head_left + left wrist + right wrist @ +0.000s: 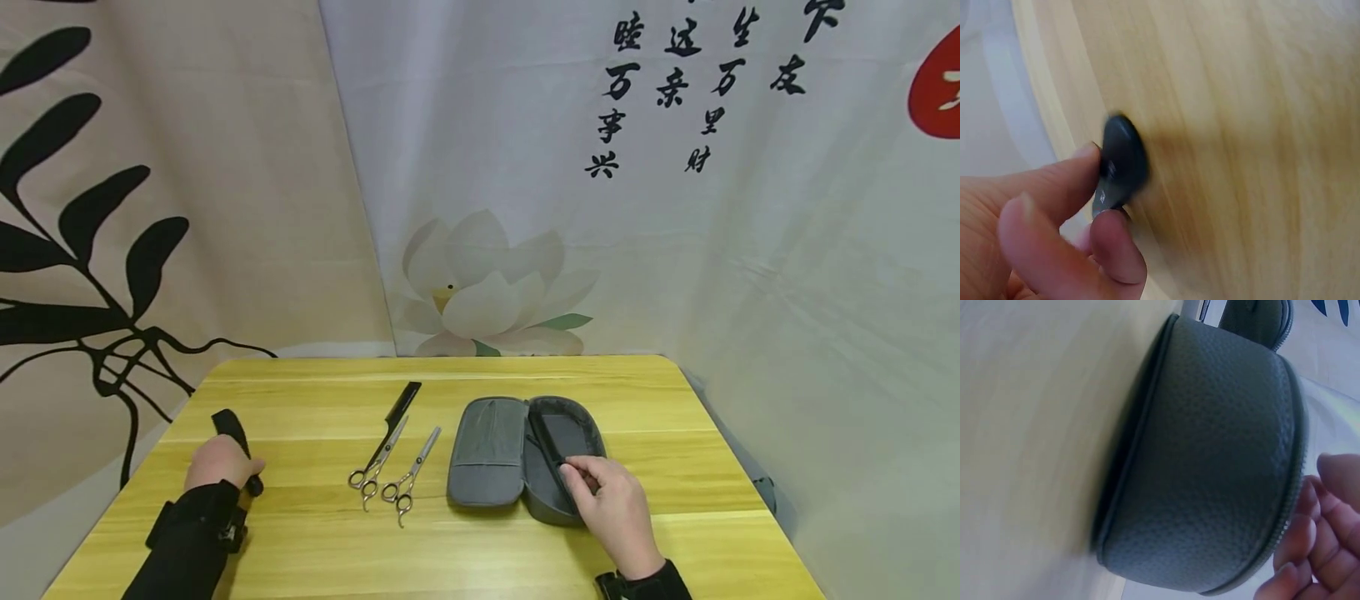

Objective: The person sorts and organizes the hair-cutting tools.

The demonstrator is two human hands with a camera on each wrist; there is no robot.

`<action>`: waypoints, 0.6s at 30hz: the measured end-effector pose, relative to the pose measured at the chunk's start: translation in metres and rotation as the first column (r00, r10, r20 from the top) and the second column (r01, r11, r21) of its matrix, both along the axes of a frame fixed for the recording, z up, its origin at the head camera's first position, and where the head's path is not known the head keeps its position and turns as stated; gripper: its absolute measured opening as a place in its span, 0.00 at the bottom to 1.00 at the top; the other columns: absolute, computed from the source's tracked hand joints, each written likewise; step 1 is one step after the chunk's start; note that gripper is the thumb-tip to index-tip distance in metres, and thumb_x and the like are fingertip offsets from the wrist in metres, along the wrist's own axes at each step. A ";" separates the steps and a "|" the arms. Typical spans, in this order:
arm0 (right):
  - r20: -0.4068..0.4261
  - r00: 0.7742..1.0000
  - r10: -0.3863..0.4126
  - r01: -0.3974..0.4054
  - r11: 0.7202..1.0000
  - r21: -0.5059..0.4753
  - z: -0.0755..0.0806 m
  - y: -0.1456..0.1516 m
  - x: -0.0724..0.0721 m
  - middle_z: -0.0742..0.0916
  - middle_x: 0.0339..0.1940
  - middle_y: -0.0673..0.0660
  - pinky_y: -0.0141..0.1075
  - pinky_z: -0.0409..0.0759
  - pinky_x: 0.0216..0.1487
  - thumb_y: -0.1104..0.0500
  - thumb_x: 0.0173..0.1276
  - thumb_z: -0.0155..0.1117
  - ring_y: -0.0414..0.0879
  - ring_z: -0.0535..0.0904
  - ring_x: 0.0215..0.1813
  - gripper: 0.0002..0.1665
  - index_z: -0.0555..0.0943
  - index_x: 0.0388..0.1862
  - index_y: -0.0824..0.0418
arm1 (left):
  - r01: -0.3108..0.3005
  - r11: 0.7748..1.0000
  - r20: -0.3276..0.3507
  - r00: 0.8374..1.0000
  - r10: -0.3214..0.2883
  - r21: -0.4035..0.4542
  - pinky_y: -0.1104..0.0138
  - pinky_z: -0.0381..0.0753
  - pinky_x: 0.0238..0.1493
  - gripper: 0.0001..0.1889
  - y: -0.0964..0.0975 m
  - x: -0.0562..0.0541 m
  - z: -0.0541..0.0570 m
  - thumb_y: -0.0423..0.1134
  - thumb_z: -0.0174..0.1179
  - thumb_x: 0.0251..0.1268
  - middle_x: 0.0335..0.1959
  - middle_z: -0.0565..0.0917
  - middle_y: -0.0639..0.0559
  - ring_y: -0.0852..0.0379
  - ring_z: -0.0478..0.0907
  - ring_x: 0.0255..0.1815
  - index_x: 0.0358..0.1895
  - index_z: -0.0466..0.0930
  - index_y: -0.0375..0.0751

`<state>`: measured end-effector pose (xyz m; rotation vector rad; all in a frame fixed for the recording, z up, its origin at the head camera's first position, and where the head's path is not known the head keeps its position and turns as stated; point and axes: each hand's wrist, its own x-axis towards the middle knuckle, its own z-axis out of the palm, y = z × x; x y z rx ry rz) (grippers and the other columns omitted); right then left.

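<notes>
At the table's left side, my left hand (pixel 221 462) grips an elongated black tool (pixel 231 429); the left wrist view shows the tool's dark rounded end (pixel 1125 156) between thumb and fingers. Its exact kind is unclear. My right hand (pixel 611 500) reaches into the deep half of an unzipped grey case (pixel 555 510), fingertips pinching the near end of a long slim black item (pixel 550 437). In the right wrist view, the case's side wall (pixel 1210 456) hides that item, and the curled fingers (pixel 1297 540) are beside the zipped rim.
Between the hands lie a black comb (pixel 397 408), a pair of scissors (pixel 381 461) close against it, and a second pair of scissors (pixel 417 463). The case's flat lid half (pixel 486 483) lies open to the left. Printed curtains (pixel 525 167) hang behind the wooden table (pixel 315 550).
</notes>
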<state>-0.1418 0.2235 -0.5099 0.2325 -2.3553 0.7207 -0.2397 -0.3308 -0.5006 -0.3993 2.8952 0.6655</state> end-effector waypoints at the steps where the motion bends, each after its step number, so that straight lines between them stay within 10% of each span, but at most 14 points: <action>1: 0.001 1.000 0.002 -0.002 1.000 0.000 0.000 0.000 0.000 0.84 0.25 0.40 0.27 0.74 0.28 0.61 0.63 0.83 0.28 0.73 0.29 0.06 0.93 0.38 0.56 | 0.000 1.000 0.010 1.000 0.000 -0.001 0.44 0.87 0.37 0.23 -0.001 -0.001 0.000 0.42 0.71 0.68 0.35 0.83 0.24 0.30 0.84 0.36 0.37 0.81 0.16; 12: 0.016 0.998 0.056 -0.056 0.998 -0.009 -0.001 -0.002 0.001 0.85 0.27 0.39 0.26 0.75 0.29 0.61 0.63 0.82 0.28 0.74 0.31 0.07 0.93 0.40 0.56 | 0.066 0.998 0.005 0.998 -0.066 -0.001 0.52 0.85 0.35 0.17 -0.003 -0.002 -0.003 0.38 0.69 0.67 0.36 0.86 0.30 0.42 0.83 0.33 0.44 0.86 0.22; 18: 0.046 0.998 0.053 -0.052 0.998 -0.017 -0.002 -0.001 0.000 0.86 0.28 0.38 0.26 0.75 0.30 0.60 0.64 0.82 0.27 0.74 0.31 0.06 0.94 0.40 0.55 | 0.096 0.995 -0.005 0.995 -0.096 0.001 0.63 0.75 0.27 0.11 -0.003 -0.002 -0.005 0.36 0.66 0.70 0.18 0.82 0.48 0.54 0.80 0.19 0.37 0.85 0.28</action>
